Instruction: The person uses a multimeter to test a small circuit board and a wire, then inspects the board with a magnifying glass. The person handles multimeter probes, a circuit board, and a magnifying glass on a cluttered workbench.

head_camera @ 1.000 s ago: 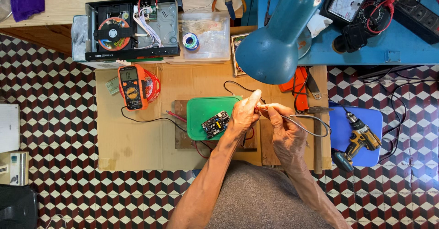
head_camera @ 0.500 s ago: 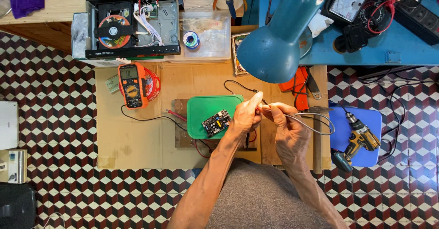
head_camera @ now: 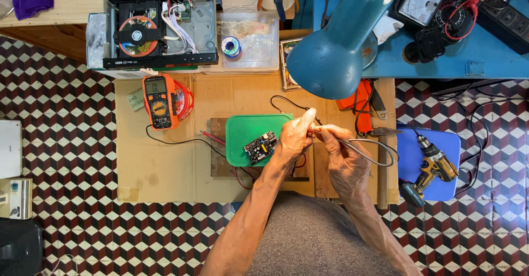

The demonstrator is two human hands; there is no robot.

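Left hand (head_camera: 295, 138) index finger now stretched further up; right hand (head_camera: 344, 163) shifted slightly, probe lead (head_camera: 366, 143) loop barely moved

Your left hand (head_camera: 295, 138) and right hand (head_camera: 344, 157) meet over the cardboard (head_camera: 165, 171), pinching a thin wire (head_camera: 369, 143) between fingertips. A circuit board (head_camera: 260, 147) lies on the green tray (head_camera: 248, 127) just beside your left hand; the multimeter (head_camera: 158, 102) sits farther left.
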